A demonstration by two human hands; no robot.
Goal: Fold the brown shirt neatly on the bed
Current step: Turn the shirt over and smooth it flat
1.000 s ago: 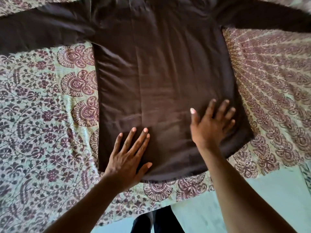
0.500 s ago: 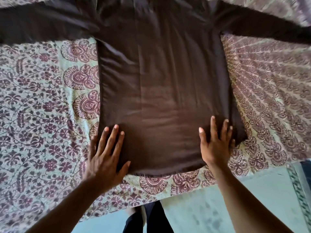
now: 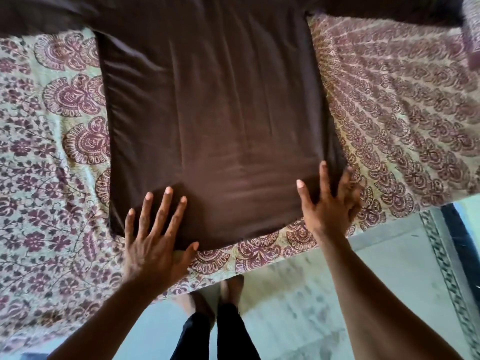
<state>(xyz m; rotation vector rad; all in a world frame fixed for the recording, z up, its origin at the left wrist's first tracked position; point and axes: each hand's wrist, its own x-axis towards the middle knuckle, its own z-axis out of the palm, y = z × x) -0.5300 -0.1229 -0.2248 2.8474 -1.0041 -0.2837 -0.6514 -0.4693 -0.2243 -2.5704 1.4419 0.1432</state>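
Observation:
The brown shirt [image 3: 213, 120] lies spread flat on the bed, hem toward me, with both sleeves stretched out sideways at the top of the view. My left hand [image 3: 155, 229] rests flat on the hem near the lower left corner, fingers straight and spread. My right hand [image 3: 328, 203] presses on the lower right corner, thumb and index finger stretched over the cloth. Its other fingers are blurred at the shirt's side edge.
A bedsheet [image 3: 52, 165] with a maroon floral print covers the bed, and its front edge runs just below the hem. Pale floor [image 3: 376, 268] lies beyond the edge, where my dark-trousered legs [image 3: 215, 331] stand. A patterned floor border [image 3: 446, 268] runs at the right.
Both hands slid outward along the hem, the left toward the lower left corner, the right onto the lower right corner. The view shifted slightly lower.

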